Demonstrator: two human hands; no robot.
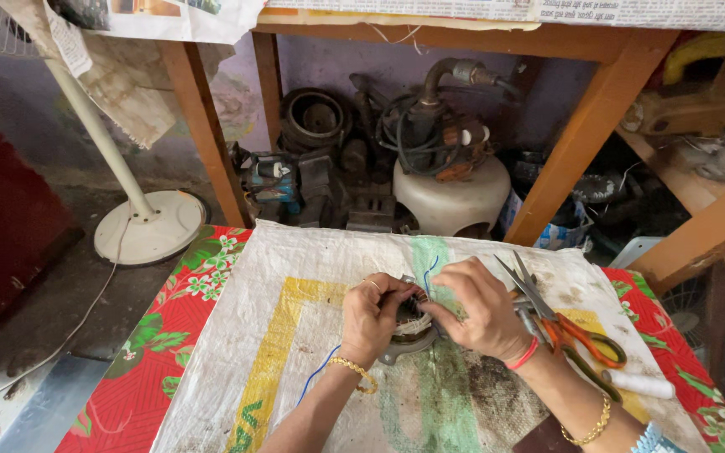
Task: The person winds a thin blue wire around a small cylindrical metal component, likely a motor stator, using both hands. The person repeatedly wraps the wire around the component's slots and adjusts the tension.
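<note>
Copper-wound motor stator at centre of white woven sack, gripped between left hand and right hand. Blue wire trailing near-left. Orange-handled scissors just right.

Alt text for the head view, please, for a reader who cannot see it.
Both hands, left hand and right hand, grip a small motor stator with pale windings over a white woven sack. A blue wire trails out under the left wrist; orange-handled scissors lie to the right.
</note>
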